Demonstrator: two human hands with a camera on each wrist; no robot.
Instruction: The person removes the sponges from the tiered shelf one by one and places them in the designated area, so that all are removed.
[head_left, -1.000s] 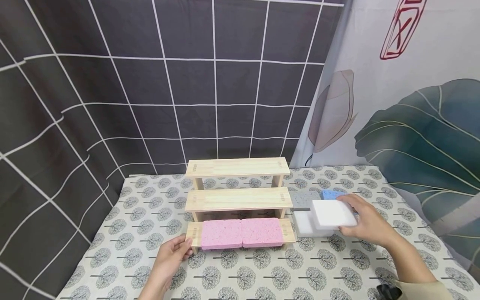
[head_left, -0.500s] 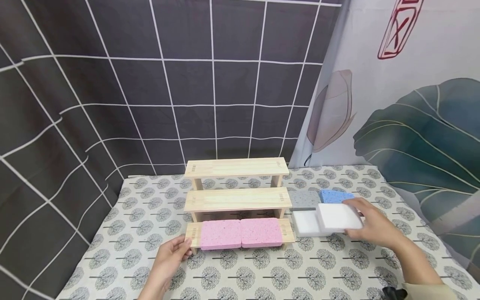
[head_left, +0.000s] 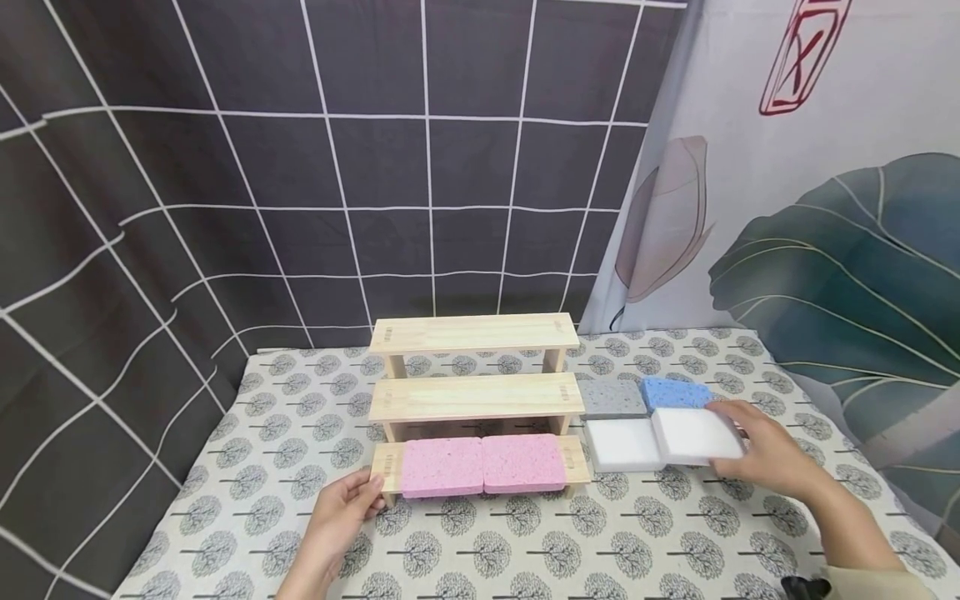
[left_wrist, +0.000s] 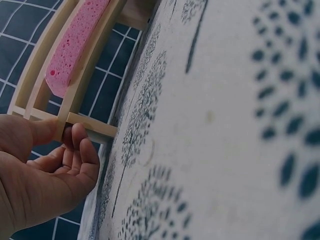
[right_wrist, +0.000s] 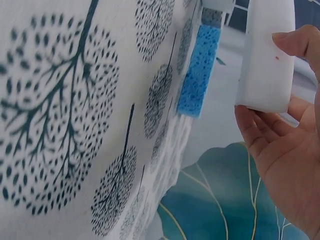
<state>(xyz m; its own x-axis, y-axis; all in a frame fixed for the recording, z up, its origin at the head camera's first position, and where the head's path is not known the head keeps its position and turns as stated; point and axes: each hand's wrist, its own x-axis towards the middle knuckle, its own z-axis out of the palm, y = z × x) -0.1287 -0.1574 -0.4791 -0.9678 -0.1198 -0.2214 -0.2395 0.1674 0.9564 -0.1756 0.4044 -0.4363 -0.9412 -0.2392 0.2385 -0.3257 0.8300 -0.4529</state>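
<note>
The wooden stepped stand [head_left: 555, 362] is carrying sponges on its lowest tier [head_left: 387, 463] only: a left pink sponge [head_left: 442, 467] and a right pink sponge [head_left: 523, 463] are lying flat, side by side and touching; judging this tier as done. Middle tier [head_left: 476, 398] and top tier [head_left: 476, 333] are bearing no sponges. To the right of the stand, a flat white sponge [head_left: 624, 445] is lying on the tree-print tablecloth [head_left: 600, 552], with a grey sponge [head_left: 613, 398] and a blue sponge [head_left: 673, 392] sitting behind; counting these three as not yet on the stand. Right hand [head_left: 768, 454] is holding a second white sponge [head_left: 696, 435] by its right end, thumb at the near edge and fingers at the far edge, the grip opening only as wide as the sponge; the right wrist view is showing it standing off the cloth. In the head view it is overlapping the flat white sponge's right edge; whether they are touching is not showing clearly. Left hand [head_left: 339, 512] is pinching the left end of the lowest tier, fingers curling, apparently steadying the stand. Estimating progress: one tier bearing sponges, two bare, four visible sponges being off the stand, counting the held one
</note>
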